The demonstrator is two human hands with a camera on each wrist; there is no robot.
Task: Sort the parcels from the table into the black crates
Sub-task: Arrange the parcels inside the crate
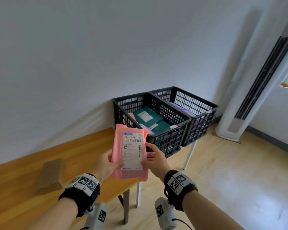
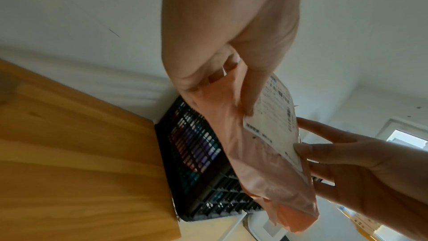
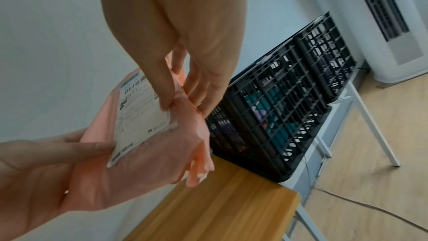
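Observation:
I hold a pink parcel (image 1: 130, 153) with a white shipping label upright in the air, above the wooden table's (image 1: 23, 188) right end. My left hand (image 1: 109, 165) grips its left edge, thumb on the label; my right hand (image 1: 154, 156) pinches its right edge. The pink parcel (image 2: 261, 155) shows in the left wrist view and the same parcel (image 3: 148, 146) in the right wrist view. Two black crates stand side by side beyond the table: the near crate (image 1: 166, 140) holds teal and pink parcels, the far crate (image 1: 199, 112) holds a pale purple one.
A brown parcel (image 1: 51, 173) lies on the table to the left. The crates rest on a white-legged stand (image 1: 189, 155). A tall white air conditioner (image 1: 249, 90) stands at the right against the wall. Pale wood floor lies to the right.

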